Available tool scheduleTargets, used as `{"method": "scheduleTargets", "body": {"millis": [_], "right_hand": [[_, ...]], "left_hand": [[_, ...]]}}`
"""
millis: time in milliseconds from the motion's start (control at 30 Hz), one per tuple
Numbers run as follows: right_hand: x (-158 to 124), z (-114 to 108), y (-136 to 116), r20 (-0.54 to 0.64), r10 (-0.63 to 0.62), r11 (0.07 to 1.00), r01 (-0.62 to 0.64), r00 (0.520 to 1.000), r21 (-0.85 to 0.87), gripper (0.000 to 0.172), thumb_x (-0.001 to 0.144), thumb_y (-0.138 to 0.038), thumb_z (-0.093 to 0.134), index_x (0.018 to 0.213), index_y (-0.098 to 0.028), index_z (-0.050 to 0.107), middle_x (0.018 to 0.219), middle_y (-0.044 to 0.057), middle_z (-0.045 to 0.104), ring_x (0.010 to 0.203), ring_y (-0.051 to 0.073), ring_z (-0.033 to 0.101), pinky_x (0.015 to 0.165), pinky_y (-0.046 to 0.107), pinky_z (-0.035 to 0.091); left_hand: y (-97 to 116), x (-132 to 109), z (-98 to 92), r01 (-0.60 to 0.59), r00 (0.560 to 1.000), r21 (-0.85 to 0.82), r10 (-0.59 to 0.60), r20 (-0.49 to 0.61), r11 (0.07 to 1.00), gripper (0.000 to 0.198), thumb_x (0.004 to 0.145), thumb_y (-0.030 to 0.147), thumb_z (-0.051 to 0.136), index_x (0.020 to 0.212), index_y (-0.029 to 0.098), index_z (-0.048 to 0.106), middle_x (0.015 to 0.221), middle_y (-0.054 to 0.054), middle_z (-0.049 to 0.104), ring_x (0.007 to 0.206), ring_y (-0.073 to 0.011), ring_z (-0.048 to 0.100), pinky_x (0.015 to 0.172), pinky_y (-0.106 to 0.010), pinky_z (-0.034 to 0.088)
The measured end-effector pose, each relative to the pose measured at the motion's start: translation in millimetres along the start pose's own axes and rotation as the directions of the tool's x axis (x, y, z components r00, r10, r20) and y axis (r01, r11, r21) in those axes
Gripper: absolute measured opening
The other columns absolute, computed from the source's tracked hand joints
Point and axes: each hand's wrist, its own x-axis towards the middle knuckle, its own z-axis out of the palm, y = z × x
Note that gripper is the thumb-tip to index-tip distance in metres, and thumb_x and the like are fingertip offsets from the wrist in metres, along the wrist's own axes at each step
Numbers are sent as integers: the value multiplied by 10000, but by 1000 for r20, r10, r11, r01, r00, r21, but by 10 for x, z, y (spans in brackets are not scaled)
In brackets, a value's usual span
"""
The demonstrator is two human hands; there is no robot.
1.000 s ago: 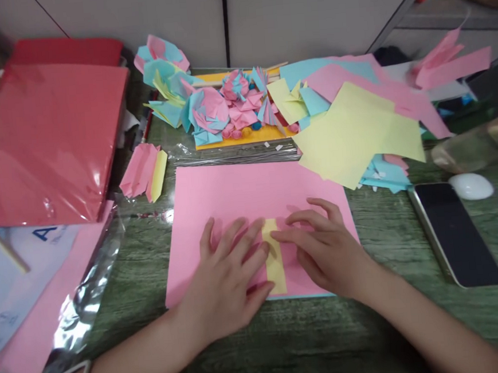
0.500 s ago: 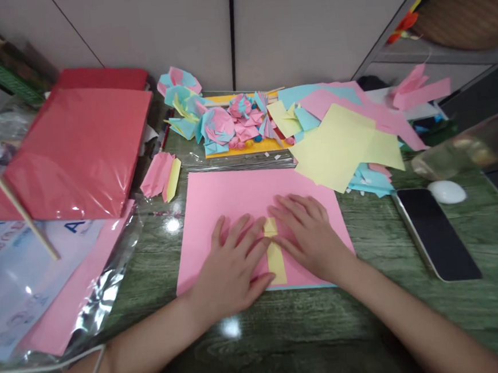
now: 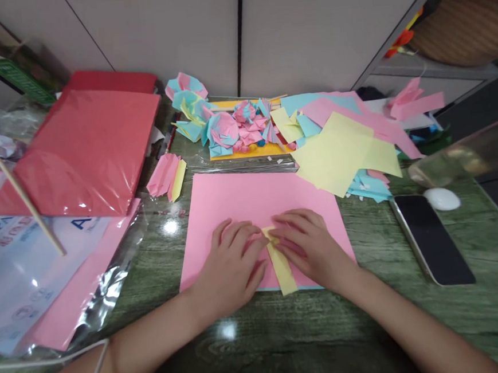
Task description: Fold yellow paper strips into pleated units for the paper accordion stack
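A narrow yellow paper strip lies slanted over a pink paper sheet, its lower end reaching just past the sheet's near edge. The strip's far end is folded over. My left hand pinches that folded end from the left with curled fingers. From the right, the fingertips of my right hand grip the same end, thumb low against the strip. Part of the fold is hidden beneath my fingers. A thin blue edge shows under the pink sheet.
Folded paper flowers lie at the back beside loose yellow sheets. A phone and a white mouse are on the right. Red paper in a clear bag and a wooden stick lie on the left.
The yellow strip has turned, its near end swinging right and beyond the pink sheet's edge. My fingers have gone from lying flat to curling around its far end.
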Motion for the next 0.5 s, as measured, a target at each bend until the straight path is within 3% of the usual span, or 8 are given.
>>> {"method": "scheduleTargets", "body": {"millis": [133,300,500], "right_hand": [[-6,17,-15,20,-112,991,110,994,75,208,824,-249,525,1003,-274,629,1126,35,588,1075,205,447,905,426,375],[-21,42,-13,34,-206,971,200,978,132,208,824,-242,535,989,-326,632,1147,5,579,1122,185,414,921,417,359],[3,-26,-6,21,-155,967,148,988,207,168,822,-228,539,943,-294,636,1139,15,580,1101,178,435,918,407,377]], "left_hand": [[-4,21,-22,101,995,-55,-101,9,993,286,826,216,450,1102,160,500,1102,-88,517,1055,-231,421,914,-435,325],[4,34,-44,96,994,-95,-91,55,991,260,810,245,478,1060,200,530,1116,-65,515,1072,-238,408,893,-436,319],[0,19,-39,87,993,-99,-78,92,991,281,813,287,501,1086,232,530,1157,-60,500,1094,-243,393,893,-439,305]]}}
